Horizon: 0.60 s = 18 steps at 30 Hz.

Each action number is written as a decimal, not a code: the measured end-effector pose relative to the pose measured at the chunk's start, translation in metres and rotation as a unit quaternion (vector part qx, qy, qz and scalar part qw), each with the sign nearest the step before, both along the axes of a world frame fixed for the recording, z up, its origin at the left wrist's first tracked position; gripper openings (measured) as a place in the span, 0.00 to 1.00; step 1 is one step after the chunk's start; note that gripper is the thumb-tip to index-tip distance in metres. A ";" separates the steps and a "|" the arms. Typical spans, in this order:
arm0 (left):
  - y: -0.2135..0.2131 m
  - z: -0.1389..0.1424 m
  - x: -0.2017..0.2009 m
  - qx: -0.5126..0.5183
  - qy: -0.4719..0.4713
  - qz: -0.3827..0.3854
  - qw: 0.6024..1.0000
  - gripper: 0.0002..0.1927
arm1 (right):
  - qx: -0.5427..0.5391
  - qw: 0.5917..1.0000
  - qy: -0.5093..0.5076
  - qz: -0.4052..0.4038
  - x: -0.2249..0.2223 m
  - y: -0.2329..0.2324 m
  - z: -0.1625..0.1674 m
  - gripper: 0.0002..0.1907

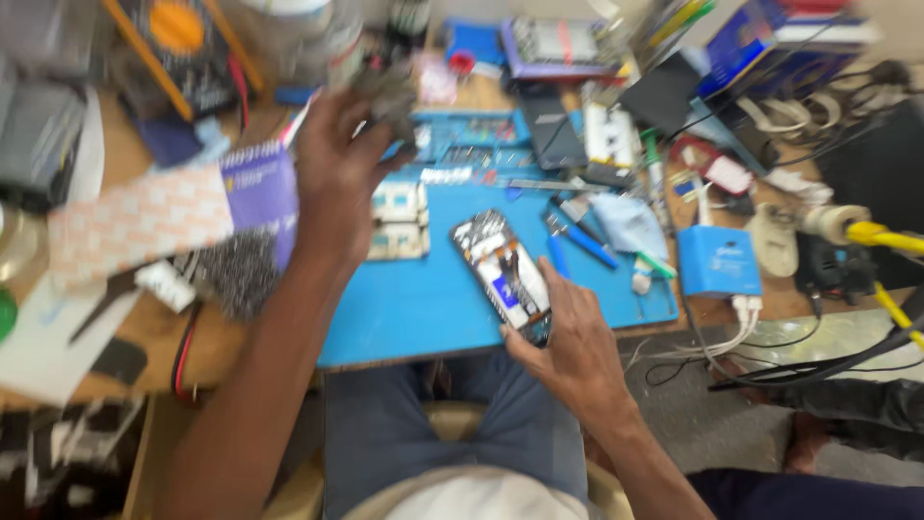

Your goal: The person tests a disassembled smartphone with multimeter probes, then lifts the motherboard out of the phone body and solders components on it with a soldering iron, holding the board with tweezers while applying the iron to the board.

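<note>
**Opened phone held at its near end by the right hand; left hand raised over the far edge of the mat**

An opened smartphone with its back cover off and dark internal parts exposed (502,274) is seen lying on a blue rubber work mat (423,308), near the mat's middle. Its long axis is set on a diagonal, from the far left down to the near right, so that the near end points towards the right hand (576,337). That hand is placed at the phone's near right corner; the thumb and fingertips are closed against the edge there, so the phone is gripped at that end, while the rest of its length lies away from the hand, up and to the left.

The left hand (337,169) is held well apart from the phone, raised over the mat's far left corner. Its fingers are curled around a small dark object (390,91), which is too blurred to be identified. From this hand the phone lies to the right and nearer to the body. The right hand is therefore the nearer of the two by far.

Just below the left hand two pale rectangular parts trays (399,220) are seen side by side on the mat, between that hand and the phone. A pair of blue-handled pliers (577,239) lies just to the right of the phone's far end, and a blue box-shaped charger (717,260) rests beyond the mat's right edge.
</note>
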<state>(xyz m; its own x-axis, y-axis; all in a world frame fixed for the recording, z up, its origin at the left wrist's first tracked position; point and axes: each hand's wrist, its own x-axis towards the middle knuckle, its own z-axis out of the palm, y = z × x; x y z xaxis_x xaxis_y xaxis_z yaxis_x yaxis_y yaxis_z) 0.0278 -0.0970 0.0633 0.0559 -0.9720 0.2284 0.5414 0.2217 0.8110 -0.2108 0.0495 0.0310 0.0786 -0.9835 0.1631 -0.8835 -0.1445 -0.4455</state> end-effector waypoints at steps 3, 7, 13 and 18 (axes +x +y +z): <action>0.043 -0.011 0.018 -0.014 0.017 -0.012 1.000 0.13 | 0.053 0.990 -0.124 -0.033 -0.026 -0.002 0.014 0.46; 0.091 -0.038 0.026 -0.011 -0.105 0.013 0.994 0.12 | 0.080 0.963 -0.241 -0.093 -0.069 -0.001 0.027 0.44; 0.098 -0.052 0.015 -0.140 -0.348 0.055 0.925 0.17 | -0.038 0.975 -0.154 -0.157 -0.116 -0.063 0.037 0.41; 0.089 -0.059 0.004 -0.060 -0.293 -0.038 0.954 0.14 | -0.053 0.984 -0.124 -0.112 -0.093 -0.094 0.040 0.38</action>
